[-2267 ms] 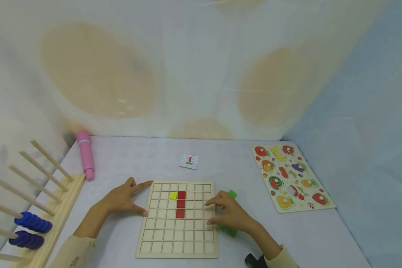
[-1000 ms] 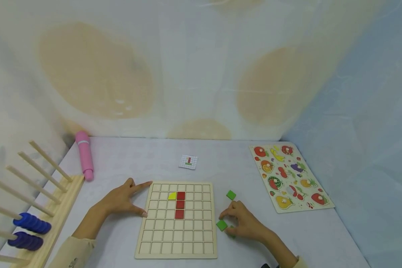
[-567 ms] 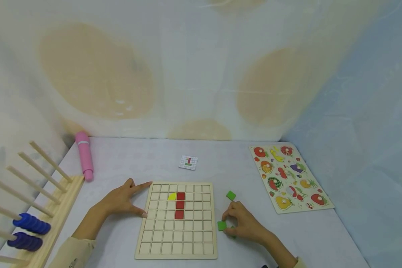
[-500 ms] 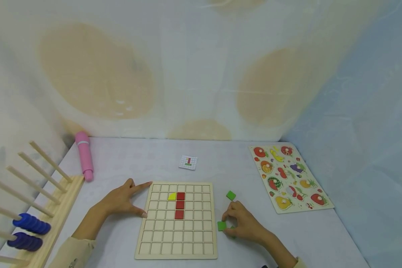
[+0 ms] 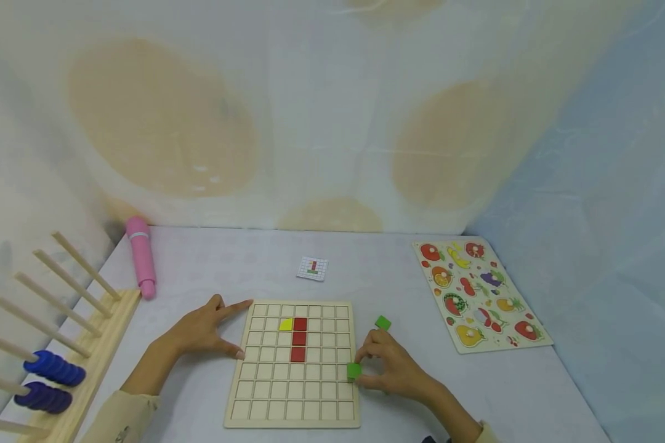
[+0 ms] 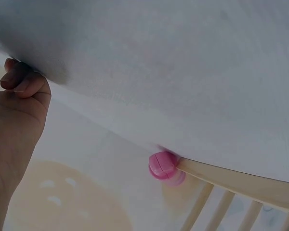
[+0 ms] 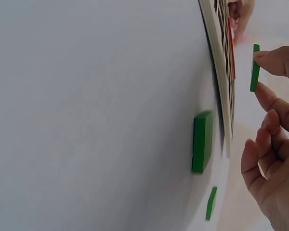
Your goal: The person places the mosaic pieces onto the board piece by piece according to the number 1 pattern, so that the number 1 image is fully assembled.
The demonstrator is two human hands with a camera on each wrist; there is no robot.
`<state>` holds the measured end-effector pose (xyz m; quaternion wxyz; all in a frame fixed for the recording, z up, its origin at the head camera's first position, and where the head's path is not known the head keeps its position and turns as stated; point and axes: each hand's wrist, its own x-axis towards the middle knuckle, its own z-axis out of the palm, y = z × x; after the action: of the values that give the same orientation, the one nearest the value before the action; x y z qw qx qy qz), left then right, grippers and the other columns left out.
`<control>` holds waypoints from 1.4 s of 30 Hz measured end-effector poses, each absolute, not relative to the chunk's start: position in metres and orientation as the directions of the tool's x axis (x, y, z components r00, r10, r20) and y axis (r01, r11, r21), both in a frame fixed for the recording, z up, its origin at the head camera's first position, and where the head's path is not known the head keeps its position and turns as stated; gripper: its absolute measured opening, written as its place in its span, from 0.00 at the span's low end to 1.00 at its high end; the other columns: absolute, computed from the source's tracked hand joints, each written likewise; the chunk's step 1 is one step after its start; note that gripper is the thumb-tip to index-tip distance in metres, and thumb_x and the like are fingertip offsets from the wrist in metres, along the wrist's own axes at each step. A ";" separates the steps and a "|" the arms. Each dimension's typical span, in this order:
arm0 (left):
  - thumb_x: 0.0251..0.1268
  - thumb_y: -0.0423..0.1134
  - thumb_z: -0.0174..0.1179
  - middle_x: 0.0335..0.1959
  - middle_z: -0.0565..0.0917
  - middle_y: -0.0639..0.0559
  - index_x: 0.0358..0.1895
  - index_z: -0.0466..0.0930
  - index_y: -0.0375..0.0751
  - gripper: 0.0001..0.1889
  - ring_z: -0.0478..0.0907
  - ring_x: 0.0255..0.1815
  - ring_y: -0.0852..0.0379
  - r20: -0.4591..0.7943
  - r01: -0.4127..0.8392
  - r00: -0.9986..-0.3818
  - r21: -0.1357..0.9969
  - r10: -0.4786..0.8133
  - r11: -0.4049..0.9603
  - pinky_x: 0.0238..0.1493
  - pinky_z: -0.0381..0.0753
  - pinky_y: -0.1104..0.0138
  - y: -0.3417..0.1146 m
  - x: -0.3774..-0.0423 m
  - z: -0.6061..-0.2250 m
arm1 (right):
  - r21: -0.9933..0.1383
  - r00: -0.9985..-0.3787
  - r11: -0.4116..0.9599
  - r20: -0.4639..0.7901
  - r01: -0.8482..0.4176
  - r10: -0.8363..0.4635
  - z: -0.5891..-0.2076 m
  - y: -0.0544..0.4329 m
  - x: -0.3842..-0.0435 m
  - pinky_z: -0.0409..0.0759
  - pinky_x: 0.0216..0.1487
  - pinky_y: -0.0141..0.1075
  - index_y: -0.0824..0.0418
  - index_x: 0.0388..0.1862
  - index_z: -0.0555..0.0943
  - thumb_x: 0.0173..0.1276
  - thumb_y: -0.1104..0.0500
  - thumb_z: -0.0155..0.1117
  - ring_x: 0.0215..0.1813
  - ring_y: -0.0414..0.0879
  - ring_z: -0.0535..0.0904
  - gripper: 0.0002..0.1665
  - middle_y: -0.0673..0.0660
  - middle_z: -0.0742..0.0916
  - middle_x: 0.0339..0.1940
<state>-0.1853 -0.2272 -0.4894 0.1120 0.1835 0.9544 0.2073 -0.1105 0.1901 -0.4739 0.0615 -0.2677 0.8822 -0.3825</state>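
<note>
In the head view my right hand (image 5: 390,368) pinches a green square tile (image 5: 353,371) between thumb and fingertip, over the right edge of the wooden grid board (image 5: 288,424). The right wrist view shows this tile raised above the table. Thumb and index finger of my left hand (image 5: 199,329) stretch out against the board's left edge and top-left corner, the other fingers folded. In the grid sit a yellow piece (image 5: 286,324) with one curved side and a column of red squares (image 5: 298,338). Another green piece (image 7: 202,142) lies beside the board, mostly hidden by my right hand in the head view.
One green tile (image 5: 383,322) lies right of the board. Behind the board is a small printed pattern card (image 5: 313,268). A fruit puzzle board (image 5: 479,295) lies at the right. To the left stand a wooden peg rack (image 5: 108,344) with blue rings and a pink tube (image 5: 141,258).
My right hand first moved from the board to the green tiles, then picked one up and carried it left onto the board's right edge. The left hand has stayed at the board's left edge.
</note>
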 end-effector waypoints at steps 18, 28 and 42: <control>0.31 0.74 0.73 0.40 0.62 0.50 0.75 0.64 0.63 0.58 0.63 0.29 0.57 -0.153 0.290 -0.909 0.437 0.388 0.852 0.30 0.63 0.67 -0.224 -0.185 -0.487 | -0.660 -0.778 0.509 0.188 -0.553 -0.600 -0.475 0.139 -0.118 0.71 0.46 0.27 0.53 0.34 0.85 0.49 0.60 0.79 0.44 0.35 0.64 0.13 0.48 0.74 0.35; 0.31 0.75 0.73 0.40 0.63 0.50 0.75 0.63 0.64 0.58 0.64 0.29 0.57 -0.155 0.286 -0.911 0.433 0.383 0.855 0.31 0.64 0.66 -0.224 -0.184 -0.485 | -0.628 -0.742 0.506 0.179 -0.592 -0.645 -0.470 0.110 -0.122 0.70 0.46 0.26 0.53 0.35 0.86 0.52 0.57 0.78 0.45 0.34 0.64 0.12 0.50 0.75 0.34; 0.30 0.75 0.72 0.40 0.63 0.50 0.75 0.63 0.64 0.58 0.64 0.30 0.57 -0.150 0.283 -0.912 0.442 0.381 0.851 0.31 0.64 0.66 -0.224 -0.183 -0.486 | -0.408 -0.685 0.583 0.169 -0.703 -0.708 -0.469 0.076 -0.129 0.63 0.41 0.23 0.52 0.33 0.86 0.52 0.52 0.78 0.40 0.35 0.62 0.11 0.43 0.72 0.31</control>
<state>-0.1831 -0.2244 -0.4855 0.1168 0.1737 0.9550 0.2100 -0.1286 0.0764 -0.4694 0.0060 -0.3965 0.8896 -0.2267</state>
